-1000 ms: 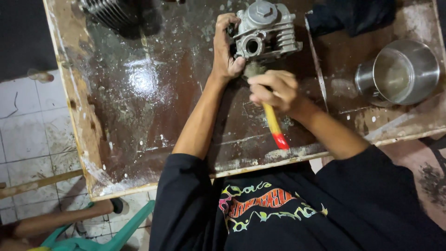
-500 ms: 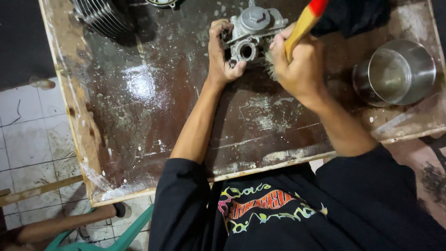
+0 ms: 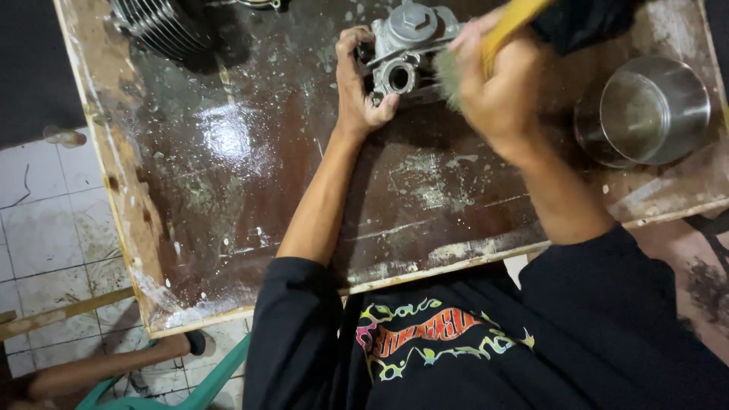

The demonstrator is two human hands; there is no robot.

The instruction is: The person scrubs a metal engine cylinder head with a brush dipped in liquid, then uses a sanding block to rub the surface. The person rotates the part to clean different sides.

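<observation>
My left hand (image 3: pixel 357 83) grips the engine part (image 3: pixel 406 45) on the table (image 3: pixel 250 167); my right hand (image 3: pixel 497 83), closed around a brush (image 3: pixel 456 72), presses its bristles against the part's right side.

Both my arms reach forward from black sleeves, forearms bare. My left hand (image 3: pixel 358 83) is at the far end of a nearly straight arm, fingers curled over the top, thumb pressed in from the near side, closed in a grip. My right hand (image 3: pixel 497 87) is fisted, knuckles up, wrist bent slightly, forearm angling in from the right. Hands near each other, not touching.
</observation>
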